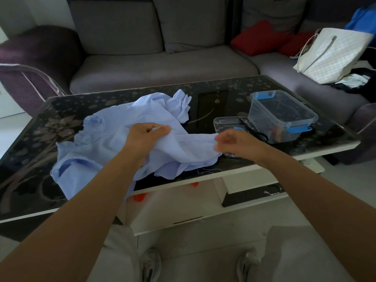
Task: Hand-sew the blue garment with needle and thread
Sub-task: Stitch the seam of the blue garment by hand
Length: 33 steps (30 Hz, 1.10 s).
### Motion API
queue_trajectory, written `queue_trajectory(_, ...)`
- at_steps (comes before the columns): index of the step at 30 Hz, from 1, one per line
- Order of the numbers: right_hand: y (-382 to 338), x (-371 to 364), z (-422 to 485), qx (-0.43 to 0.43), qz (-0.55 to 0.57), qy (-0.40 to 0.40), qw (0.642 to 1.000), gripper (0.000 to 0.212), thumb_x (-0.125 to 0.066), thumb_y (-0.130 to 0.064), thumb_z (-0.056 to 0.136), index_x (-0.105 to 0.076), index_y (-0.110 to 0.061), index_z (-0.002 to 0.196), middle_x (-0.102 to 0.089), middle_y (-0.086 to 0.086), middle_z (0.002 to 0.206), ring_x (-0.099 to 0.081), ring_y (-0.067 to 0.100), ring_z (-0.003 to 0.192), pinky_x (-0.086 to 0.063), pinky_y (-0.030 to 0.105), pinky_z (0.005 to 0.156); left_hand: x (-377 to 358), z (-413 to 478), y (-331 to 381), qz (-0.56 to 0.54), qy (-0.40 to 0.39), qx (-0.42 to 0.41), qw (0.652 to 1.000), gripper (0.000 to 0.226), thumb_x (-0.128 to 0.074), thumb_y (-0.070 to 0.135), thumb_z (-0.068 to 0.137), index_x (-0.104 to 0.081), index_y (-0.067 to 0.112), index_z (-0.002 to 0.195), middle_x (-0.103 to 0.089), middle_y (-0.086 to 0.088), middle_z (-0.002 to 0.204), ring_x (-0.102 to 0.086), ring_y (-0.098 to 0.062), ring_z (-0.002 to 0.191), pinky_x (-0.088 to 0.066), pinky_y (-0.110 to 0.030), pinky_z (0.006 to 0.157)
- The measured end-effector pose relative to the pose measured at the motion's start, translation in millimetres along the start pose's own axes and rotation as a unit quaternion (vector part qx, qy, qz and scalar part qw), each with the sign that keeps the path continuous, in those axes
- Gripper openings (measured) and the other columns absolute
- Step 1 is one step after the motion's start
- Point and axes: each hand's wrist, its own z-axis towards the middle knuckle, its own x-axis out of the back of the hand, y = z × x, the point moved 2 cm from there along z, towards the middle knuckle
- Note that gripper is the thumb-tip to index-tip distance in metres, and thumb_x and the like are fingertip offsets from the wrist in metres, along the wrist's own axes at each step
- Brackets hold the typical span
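Bare forearms, grey legwear
Both forearms [85, 216] are unsleeved; light grey trousers [295, 251] and grey-white trainers [151, 265] show below.

views: one, head-worn, wide-angle | from: above the near edge of the bench [67, 110] | facing: forward and down | range: close over the bench top, sofa [162, 66] at the frame's top

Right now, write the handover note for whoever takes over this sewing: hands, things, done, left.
Left hand grips a fold of the blue garment and pinches the needle against it.
Right hand: blurred at the cloth's right edge, grip unclear.
Garment lies crumpled on the table; scissors lie beside the clear box.
Done: no finished stitching can be made out.
Left: the sewing itself.
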Motion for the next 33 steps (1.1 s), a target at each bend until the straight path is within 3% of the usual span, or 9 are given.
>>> queue_trajectory(4, -14, -5, 8, 0.130, -0.007, 0.133, 0.982, 0.020, -0.067, -0.028, 0.089, -0.068, -0.022, 0.109, -0.063, -0.006, 0.106, -0.058, 0.006, 0.096, -0.044, 0.015, 0.077, -10, -3, 4, 0.031, -0.049, -0.005, 0.998, 0.014, -0.071, 0.025, 0.087, -0.074, 0.011, 0.088, -0.072, -0.001, 0.089, -0.064, -0.016, 0.088, -0.052, -0.025, 0.078)
queue_trajectory(9, -40, -21, 8, 0.225, -0.028, 0.079, 0.971, 0.007, -0.067, -0.020, 0.090, -0.071, -0.021, 0.096, -0.065, -0.015, 0.090, -0.056, -0.008, 0.080, -0.040, 0.003, 0.072, -16, -4, 1, 0.069, -0.098, -0.030, 0.992, 0.019, -0.070, 0.031, 0.088, -0.075, 0.013, 0.087, -0.074, -0.011, 0.095, -0.066, -0.030, 0.100, -0.053, -0.046, 0.094)
queue_trajectory(14, -49, -28, 13, 0.243, -0.036, 0.059, 0.967, 0.004, -0.065, -0.018, 0.091, -0.067, -0.021, 0.089, -0.064, -0.015, 0.083, -0.057, -0.011, 0.076, -0.040, 0.000, 0.072, -16, -5, 0, 0.065, -0.123, -0.029, 0.990, 0.021, -0.070, 0.029, 0.088, -0.076, 0.010, 0.093, -0.074, -0.011, 0.097, -0.066, -0.031, 0.102, -0.051, -0.051, 0.097)
queue_trajectory(20, -48, -28, 15, 0.250, -0.025, 0.042, 0.967, 0.016, -0.061, -0.013, 0.092, -0.062, -0.027, 0.084, -0.063, -0.014, 0.083, -0.058, -0.006, 0.077, -0.043, 0.007, 0.071, -14, -11, 5, 0.056, -0.166, -0.032, 0.984, 0.014, -0.068, 0.023, 0.089, -0.076, 0.015, 0.097, -0.075, -0.009, 0.098, -0.067, -0.027, 0.101, -0.055, -0.035, 0.091)
queue_trajectory(24, -47, -26, 15, 0.256, -0.007, 0.032, 0.966, 0.014, -0.060, -0.010, 0.093, -0.063, -0.023, 0.088, -0.065, -0.007, 0.086, -0.061, 0.003, 0.080, -0.050, 0.016, 0.076, -14, -10, 4, 0.062, -0.164, -0.046, 0.983, 0.018, -0.065, 0.024, 0.092, -0.075, 0.012, 0.100, -0.074, -0.011, 0.101, -0.066, -0.028, 0.102, -0.054, -0.041, 0.095)
queue_trajectory(33, -51, -27, 14, 0.264, 0.021, 0.053, 0.963, 0.009, -0.064, -0.009, 0.091, -0.065, -0.018, 0.091, -0.066, -0.004, 0.086, -0.061, 0.005, 0.079, -0.052, 0.017, 0.076, -18, -9, 4, 0.050, -0.138, -0.019, 0.989, 0.021, -0.068, 0.026, 0.089, -0.076, 0.008, 0.095, -0.074, -0.013, 0.100, -0.065, -0.030, 0.104, -0.051, -0.042, 0.098)
